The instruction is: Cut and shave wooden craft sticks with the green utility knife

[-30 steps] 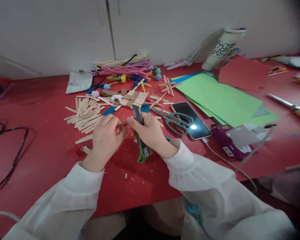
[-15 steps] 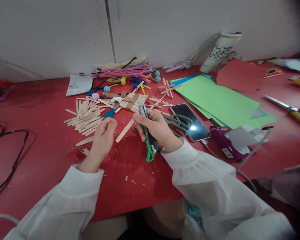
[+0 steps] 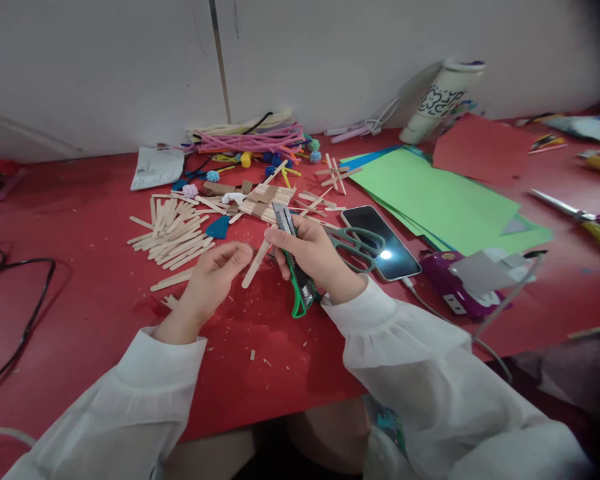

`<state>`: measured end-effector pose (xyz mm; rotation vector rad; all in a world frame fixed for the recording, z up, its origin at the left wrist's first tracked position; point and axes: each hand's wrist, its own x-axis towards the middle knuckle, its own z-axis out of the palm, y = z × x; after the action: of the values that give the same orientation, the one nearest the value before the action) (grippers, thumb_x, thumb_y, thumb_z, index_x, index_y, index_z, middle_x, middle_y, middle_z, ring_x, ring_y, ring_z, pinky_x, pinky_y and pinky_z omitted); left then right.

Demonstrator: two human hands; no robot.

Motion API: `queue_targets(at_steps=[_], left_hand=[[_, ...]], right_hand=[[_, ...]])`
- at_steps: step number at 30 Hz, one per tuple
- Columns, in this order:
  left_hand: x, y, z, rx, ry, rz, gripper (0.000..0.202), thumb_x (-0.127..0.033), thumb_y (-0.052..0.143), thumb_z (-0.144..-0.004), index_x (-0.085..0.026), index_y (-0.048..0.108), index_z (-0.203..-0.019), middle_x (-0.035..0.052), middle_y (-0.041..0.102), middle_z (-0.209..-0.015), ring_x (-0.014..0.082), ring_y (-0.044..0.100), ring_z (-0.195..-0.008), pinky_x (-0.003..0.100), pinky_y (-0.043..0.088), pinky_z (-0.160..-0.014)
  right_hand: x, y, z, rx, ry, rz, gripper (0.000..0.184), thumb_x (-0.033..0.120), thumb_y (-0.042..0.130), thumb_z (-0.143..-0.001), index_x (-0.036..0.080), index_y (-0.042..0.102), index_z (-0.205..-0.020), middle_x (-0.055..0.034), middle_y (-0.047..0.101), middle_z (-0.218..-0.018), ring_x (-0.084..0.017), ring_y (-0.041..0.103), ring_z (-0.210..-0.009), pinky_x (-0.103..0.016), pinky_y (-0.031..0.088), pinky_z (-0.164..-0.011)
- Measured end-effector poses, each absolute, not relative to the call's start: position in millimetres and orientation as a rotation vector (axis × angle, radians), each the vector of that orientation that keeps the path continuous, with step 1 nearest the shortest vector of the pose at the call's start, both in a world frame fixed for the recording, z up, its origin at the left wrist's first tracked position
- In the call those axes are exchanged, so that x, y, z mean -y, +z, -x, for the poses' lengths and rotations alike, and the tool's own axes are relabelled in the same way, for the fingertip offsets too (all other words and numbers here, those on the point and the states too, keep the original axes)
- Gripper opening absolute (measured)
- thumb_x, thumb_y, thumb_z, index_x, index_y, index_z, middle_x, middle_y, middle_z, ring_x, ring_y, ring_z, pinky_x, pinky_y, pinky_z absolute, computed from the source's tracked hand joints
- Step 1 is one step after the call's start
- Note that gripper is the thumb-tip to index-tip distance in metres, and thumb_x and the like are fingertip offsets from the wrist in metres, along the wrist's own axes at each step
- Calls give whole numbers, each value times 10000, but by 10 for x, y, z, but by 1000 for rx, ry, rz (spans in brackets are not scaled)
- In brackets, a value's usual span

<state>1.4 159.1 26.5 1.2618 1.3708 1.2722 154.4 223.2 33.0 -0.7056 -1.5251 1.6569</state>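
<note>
My right hand (image 3: 317, 257) is wrapped round a green and black utility knife (image 3: 300, 283), its metal blade end pointing up and away from me. The same hand pinches a wooden craft stick (image 3: 255, 267) between thumb and fingers, the stick slanting down to the left. Just left of that stick is my left hand (image 3: 213, 283), fingers loosely bent and partly stretched out, with nothing visible in them. Beyond both hands lies a flat panel of craft sticks (image 3: 263, 207) joined by brown strips. A pile of loose craft sticks (image 3: 173, 230) spreads behind my left hand.
Green-handled scissors (image 3: 357, 247) and a phone (image 3: 383, 243) lie right of my right hand. Further right are green paper sheets (image 3: 430, 193), a purple power adapter (image 3: 450, 283) and a tumbler (image 3: 440, 103). Pink pipe cleaners (image 3: 253, 141) lie by the wall; a black cable (image 3: 35, 313) curves at left.
My left hand has moved right toward the held stick, and its fingers have loosened from a fist. The stick has tilted steeper in my right hand, which stays nearly in place.
</note>
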Motion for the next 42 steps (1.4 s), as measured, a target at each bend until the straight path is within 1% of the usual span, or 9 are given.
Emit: queue_targets(at_steps=[6,11,15,21,24,28,33,38,42], left_hand=[[-1556,329,-30,-1338,1141,-1311,124,-291,581,-748,-185,616,-695,-25,600,-576,86,498,-497,206,403,-514],[-1558,361,-58,-1409,1117,-1296,248,-258,550,-741,-183,504,-509,-27,546,-480,80,492,-454,200,389,-487],[-1552,350,-53,-1398,1102,-1338,363,-352,590,-758,-180,464,-464,-23,522,-450,84,506,-465,204,406,-512],[-1549,353,-60,-1275,1041,-1256,272,-444,610,-726,-172,610,-710,10,629,-587,102,532,-471,219,436,-475],[-1550,338,-59,-1284,1022,-1273,284,-441,555,-774,-166,620,-751,21,643,-596,105,535,-470,223,445,-480],[-1547,319,-53,-1470,1206,-1258,268,-414,538,-804,-163,606,-868,18,666,-662,93,528,-479,216,452,-504],[-1544,298,-27,-1636,1319,-1245,250,-411,533,-818,-168,586,-848,-5,641,-642,87,518,-485,202,440,-501],[-1554,316,-23,-1680,1353,-1270,230,-391,530,-825,-177,602,-867,12,660,-750,101,575,-582,206,464,-566],[-1575,445,-62,-1703,1292,-1201,266,-405,526,-824,-170,610,-915,42,690,-821,123,604,-632,234,492,-623]], right_hand=[[-2239,339,-1537,1601,1556,750,241,362,589,-815,185,459,-716,97,513,-435,-47,471,-292,-150,315,-309],[-2193,367,-1529,1673,1510,764,247,378,588,-809,179,471,-720,97,498,-451,-42,474,-315,-152,349,-331],[-2166,378,-1530,1699,1530,767,258,390,583,-807,176,477,-710,92,501,-464,-45,485,-322,-154,345,-327],[-2215,397,-1539,1613,1563,805,247,383,568,-820,183,457,-728,95,508,-460,-47,473,-313,-161,340,-340],[-2231,415,-1536,1606,1540,880,247,393,548,-828,191,441,-735,97,495,-455,-50,460,-313,-165,337,-344],[-2173,443,-1537,1670,1476,970,184,343,449,-881,215,382,-767,87,492,-519,-66,473,-349,-185,362,-373],[-2024,485,-1526,2038,1299,1013,167,291,384,-898,224,318,-760,38,511,-601,-97,498,-442,-217,351,-445],[-1978,472,-1488,2169,1107,971,139,308,385,-892,208,397,-797,31,457,-591,-121,458,-487,-237,317,-495],[-2024,469,-1499,2111,1058,981,124,281,399,-871,208,400,-771,29,438,-594,-120,415,-497,-236,302,-501]])
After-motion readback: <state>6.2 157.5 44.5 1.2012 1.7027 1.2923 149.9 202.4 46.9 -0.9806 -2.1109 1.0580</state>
